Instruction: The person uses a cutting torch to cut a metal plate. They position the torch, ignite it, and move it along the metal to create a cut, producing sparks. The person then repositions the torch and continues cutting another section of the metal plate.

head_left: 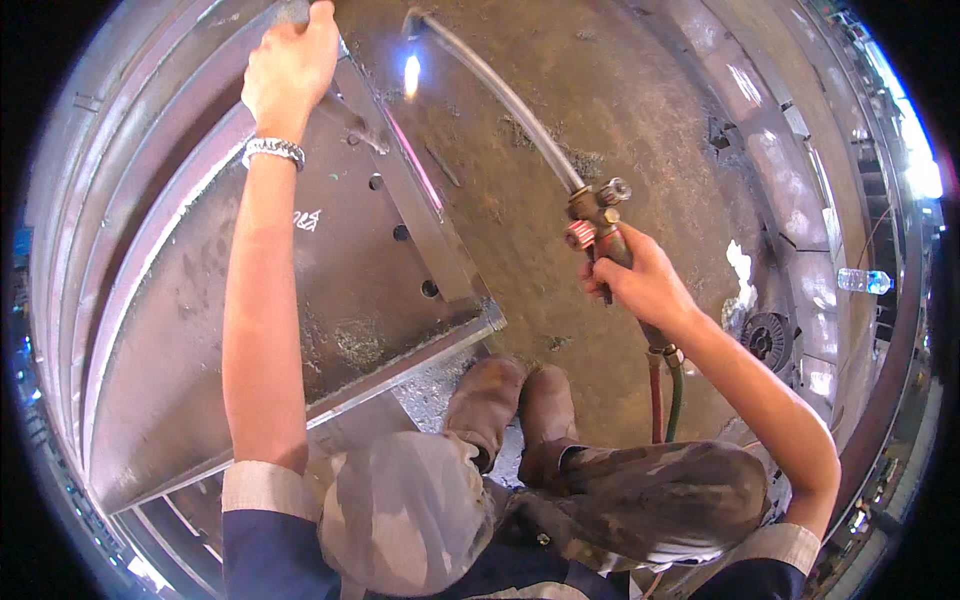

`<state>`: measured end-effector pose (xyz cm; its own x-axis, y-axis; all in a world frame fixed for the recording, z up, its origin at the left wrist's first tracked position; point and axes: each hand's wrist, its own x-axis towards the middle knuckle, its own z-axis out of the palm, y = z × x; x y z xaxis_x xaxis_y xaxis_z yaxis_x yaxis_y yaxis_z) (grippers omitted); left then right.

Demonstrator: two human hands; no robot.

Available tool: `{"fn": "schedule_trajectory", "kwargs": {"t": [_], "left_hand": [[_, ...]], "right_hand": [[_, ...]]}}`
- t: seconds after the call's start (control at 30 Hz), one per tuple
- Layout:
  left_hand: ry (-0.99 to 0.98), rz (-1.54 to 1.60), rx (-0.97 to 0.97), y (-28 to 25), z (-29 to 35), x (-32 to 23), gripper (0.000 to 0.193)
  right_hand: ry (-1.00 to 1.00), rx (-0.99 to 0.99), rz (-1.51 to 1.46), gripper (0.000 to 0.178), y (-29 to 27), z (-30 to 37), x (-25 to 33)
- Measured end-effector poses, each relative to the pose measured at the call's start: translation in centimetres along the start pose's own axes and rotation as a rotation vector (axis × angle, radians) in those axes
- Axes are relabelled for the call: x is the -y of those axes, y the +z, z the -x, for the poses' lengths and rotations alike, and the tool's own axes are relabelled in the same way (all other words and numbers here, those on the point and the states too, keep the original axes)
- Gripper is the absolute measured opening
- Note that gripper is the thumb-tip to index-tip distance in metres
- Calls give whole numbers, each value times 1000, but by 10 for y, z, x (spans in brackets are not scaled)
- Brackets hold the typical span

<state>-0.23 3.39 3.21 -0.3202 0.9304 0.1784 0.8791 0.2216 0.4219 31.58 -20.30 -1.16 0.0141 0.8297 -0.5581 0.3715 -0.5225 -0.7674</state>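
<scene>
My right hand [645,278] is wrapped round the handle of a cutting torch [520,118], right of centre. The torch's long tube curves up and left, and a bright flame [412,76] burns at its tip over the brown floor. Red and green hoses [674,400] hang from the handle's rear end. At the top left, my left hand [292,68] is closed by the upper end of a steel plate assembly [320,240]. Something grey shows at its fingers, mostly cut off by the picture's edge. The plate has a row of round holes and chalk marks.
Curved steel sections [150,180] rise at the left. More curved steel [790,190] borders the right side, with a plastic bottle [865,281] on it. A dark round disc [768,340] lies right of my forearm. My boots [515,405] stand close to the plate's corner.
</scene>
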Motion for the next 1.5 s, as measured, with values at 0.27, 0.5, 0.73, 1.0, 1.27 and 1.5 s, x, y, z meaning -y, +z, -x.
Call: {"fn": "schedule_trajectory", "kwargs": {"t": [0.27,0.5,0.73,1.0,1.27,1.5], "left_hand": [[9,73,-32,-6,8,-6,60],[344,1348,26,19,44,13,43],[113,1593,-91,41,37,13,31],[75,1578,-206,41,40,5,29],[43,1529,-228,41,39,1,29],[64,1584,-234,42,39,3,24]], "right_hand": [[-43,-36,174,42,32,-11,-18],[-4,-23,94,40,23,-4,-29],[11,-35,48,30,12,-8,-39],[43,-35,22,26,5,-9,-40],[43,-30,-25,27,8,-4,-34],[43,-28,-34,30,9,-1,-31]]}}
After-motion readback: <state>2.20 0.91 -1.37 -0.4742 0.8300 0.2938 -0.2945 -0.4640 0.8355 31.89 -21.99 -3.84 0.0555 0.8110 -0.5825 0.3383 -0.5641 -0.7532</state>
